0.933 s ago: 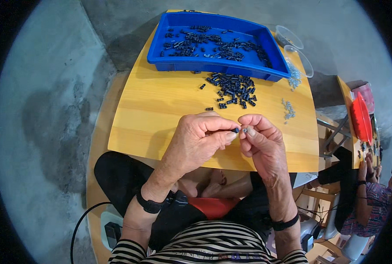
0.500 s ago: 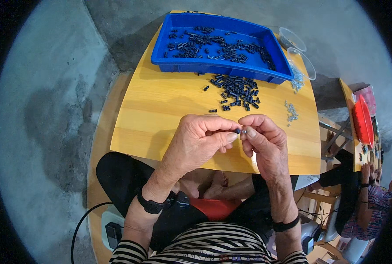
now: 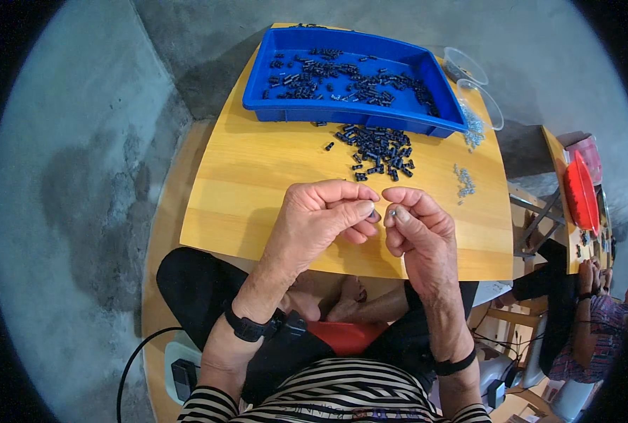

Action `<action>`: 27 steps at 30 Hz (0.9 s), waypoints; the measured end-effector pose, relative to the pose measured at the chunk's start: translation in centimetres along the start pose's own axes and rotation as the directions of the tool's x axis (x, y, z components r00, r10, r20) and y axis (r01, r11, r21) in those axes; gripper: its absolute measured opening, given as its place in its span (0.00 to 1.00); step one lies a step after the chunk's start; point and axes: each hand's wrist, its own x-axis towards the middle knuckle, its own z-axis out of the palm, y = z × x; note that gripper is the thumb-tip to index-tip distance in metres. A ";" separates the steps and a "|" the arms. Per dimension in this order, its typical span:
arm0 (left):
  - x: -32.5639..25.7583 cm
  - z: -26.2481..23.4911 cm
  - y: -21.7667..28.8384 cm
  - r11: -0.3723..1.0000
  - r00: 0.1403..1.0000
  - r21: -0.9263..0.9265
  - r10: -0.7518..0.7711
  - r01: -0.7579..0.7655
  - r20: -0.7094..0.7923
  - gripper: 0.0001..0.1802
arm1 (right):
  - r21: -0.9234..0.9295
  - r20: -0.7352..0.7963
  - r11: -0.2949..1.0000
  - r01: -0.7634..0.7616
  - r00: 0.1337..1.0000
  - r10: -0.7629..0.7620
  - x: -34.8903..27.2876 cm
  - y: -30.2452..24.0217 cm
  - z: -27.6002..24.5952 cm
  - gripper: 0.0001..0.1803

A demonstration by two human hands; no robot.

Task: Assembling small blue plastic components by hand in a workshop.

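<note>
Held small dark cylindrical piece (image 3: 374,214) in left hand (image 3: 315,217) with a narrow grip, mostly covered by fingers. Pinched small silver metal piece (image 3: 393,212) between thumb and fingers of right hand (image 3: 425,229). Held both just beside each other, above near part of yellow wooden worktop (image 3: 250,190). Judged this pair unjoined, with plenty left: saw loose black plastic pieces (image 3: 381,146) piled far centre, scattered silver metal bits (image 3: 463,181) right of those, more black ones in blue rectangular plastic tray (image 3: 349,116) beyond. Couldn't tell finished from unfinished.

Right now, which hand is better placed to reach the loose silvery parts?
Probably the right hand: it is nearer the silvery parts, though pinching a metallic piece; the left hand is farther.
</note>
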 end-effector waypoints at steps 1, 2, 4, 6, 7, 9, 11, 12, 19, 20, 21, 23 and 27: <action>0.1 -0.1 -0.1 1.000 1.000 -0.018 0.006 -0.007 -0.022 0.11 | 0.001 -0.001 1.000 0.001 1.000 -0.001 -0.1 0.0 0.0 0.13; 0.1 -0.1 -0.1 0.999 0.999 -0.034 0.013 -0.015 -0.048 0.11 | 0.019 -0.019 1.000 -0.011 1.000 0.012 -0.2 0.0 -0.1 0.12; 0.1 0.1 -0.1 0.999 0.996 -0.019 0.036 -0.038 -0.083 0.10 | 0.039 -0.036 0.999 -0.022 0.999 0.024 -0.5 0.2 0.0 0.12; 0.0 0.1 -0.3 0.998 0.992 -0.010 0.057 -0.059 -0.115 0.10 | 0.045 -0.035 0.999 -0.016 0.999 0.018 -0.6 0.3 0.3 0.12; 0.1 -0.2 -0.6 0.997 0.991 0.011 0.078 -0.078 -0.105 0.10 | 0.045 -0.036 0.999 -0.016 0.999 0.017 -0.7 0.4 0.5 0.12; 0.1 -0.2 -0.7 0.995 0.991 0.033 0.101 -0.098 -0.092 0.10 | 0.056 -0.045 0.998 -0.028 0.999 0.031 -0.8 0.4 0.8 0.13; 0.0 0.2 -0.8 0.994 0.995 -0.099 0.043 -0.052 -0.091 0.09 | 0.075 -0.034 0.997 -0.016 0.999 0.019 -0.8 0.7 0.8 0.13; 0.0 0.4 -0.8 0.994 0.995 -0.101 0.042 -0.051 -0.090 0.09 | 0.068 -0.048 0.998 -0.016 0.999 0.019 -0.8 0.8 0.8 0.12; -0.2 1.0 -0.7 0.994 0.998 -0.107 0.008 -0.015 -0.061 0.08 | 0.013 -0.072 0.999 0.039 0.997 -0.038 -1.1 0.5 0.7 0.12; -0.3 1.1 -0.6 0.997 0.999 -0.075 0.011 -0.015 -0.051 0.07 | 0.012 -0.075 0.999 0.040 0.996 -0.039 -1.1 0.4 0.6 0.12; -0.3 1.1 -0.5 0.997 0.999 -0.076 0.010 -0.014 -0.048 0.07 | -0.008 -0.079 0.999 0.043 0.996 -0.043 -1.1 0.3 0.5 0.12; -0.4 1.2 -0.3 0.999 0.999 0.011 0.033 -0.033 -0.027 0.08 | -0.027 -0.083 0.999 0.045 0.995 -0.047 -1.2 0.2 0.3 0.12; -0.6 1.2 0.0 0.992 0.998 0.108 0.066 -0.065 -0.008 0.08 | -0.121 -0.046 0.987 0.103 0.993 -0.109 -1.1 0.1 -0.1 0.12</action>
